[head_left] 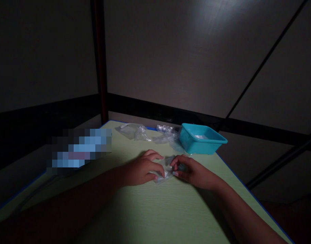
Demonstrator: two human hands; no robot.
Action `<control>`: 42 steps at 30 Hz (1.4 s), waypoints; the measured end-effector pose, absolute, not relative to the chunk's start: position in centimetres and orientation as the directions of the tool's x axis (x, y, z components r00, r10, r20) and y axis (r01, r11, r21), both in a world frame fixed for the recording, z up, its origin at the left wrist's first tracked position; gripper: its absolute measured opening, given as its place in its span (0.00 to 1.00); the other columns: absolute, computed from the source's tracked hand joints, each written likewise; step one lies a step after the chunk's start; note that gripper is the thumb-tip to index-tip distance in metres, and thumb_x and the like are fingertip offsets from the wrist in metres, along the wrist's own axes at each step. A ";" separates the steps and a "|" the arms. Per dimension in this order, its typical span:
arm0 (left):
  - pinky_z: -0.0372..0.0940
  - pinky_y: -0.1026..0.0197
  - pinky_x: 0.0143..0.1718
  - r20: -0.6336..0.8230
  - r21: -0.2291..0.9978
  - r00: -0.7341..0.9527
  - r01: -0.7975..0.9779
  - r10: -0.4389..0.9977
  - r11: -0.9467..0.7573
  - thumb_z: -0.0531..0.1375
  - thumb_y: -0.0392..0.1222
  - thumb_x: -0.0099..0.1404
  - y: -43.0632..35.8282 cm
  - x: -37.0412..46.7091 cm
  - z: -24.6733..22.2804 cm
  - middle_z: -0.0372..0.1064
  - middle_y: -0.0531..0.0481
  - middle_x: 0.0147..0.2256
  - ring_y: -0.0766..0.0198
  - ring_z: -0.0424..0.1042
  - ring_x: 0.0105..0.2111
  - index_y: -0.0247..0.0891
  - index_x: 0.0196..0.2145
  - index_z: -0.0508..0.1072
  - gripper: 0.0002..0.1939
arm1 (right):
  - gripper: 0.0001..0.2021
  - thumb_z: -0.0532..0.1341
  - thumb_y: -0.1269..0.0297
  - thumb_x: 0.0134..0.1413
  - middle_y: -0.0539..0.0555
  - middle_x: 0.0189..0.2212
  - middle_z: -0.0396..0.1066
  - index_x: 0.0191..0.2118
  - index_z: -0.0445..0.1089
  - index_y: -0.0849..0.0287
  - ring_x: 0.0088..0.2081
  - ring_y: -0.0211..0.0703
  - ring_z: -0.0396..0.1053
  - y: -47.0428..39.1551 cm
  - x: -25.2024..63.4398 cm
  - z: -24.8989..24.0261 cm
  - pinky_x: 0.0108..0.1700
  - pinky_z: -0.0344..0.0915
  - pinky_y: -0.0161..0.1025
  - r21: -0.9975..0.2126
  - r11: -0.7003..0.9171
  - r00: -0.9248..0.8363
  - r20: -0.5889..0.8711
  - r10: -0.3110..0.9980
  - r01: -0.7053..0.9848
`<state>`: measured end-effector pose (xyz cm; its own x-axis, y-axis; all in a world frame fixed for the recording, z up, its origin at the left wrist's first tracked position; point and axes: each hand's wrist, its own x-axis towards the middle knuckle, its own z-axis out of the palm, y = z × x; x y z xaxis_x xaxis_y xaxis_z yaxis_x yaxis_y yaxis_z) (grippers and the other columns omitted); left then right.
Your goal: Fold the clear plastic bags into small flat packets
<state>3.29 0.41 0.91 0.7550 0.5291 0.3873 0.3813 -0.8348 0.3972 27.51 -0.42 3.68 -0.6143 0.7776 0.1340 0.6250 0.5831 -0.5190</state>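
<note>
A small clear plastic bag [160, 178] lies on the pale green table [135, 213] between my hands. From the left, my left hand [142, 169] rests over it, its fingers apart and their tips touching the plastic. At the bag's right end, the fingers of my right hand [187, 169] are bent, with thumb and fingertips pinched on the plastic. Part of the bag is hidden under my fingers, and I cannot make out whether anything is inside it.
Behind my right hand stands a turquoise plastic basin [201, 147] with something pale inside. Crumpled clear plastic bags [140, 132] lie along the far edge. A blurred-out bluish object [86, 149] is at the left edge. Dark wall panels [157, 61] rise behind the table.
</note>
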 end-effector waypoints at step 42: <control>0.43 0.45 0.57 0.354 0.389 0.808 0.332 0.472 -0.859 0.57 0.47 0.60 -0.1 3.1 1.1 0.55 0.50 0.58 0.52 0.46 0.59 0.50 0.44 0.72 0.14 | 0.07 0.53 0.66 0.53 0.56 0.37 0.66 0.38 0.64 0.59 0.40 0.44 0.62 0.3 27.6 3.0 0.44 0.59 0.42 -0.364 0.587 -0.516 0.281 0.809 0.723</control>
<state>3.11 -0.10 1.10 0.8076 0.4718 0.3538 0.3317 -0.8595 0.3889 27.62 0.29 3.00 -0.5158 0.8092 0.2813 0.7231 0.5873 -0.3636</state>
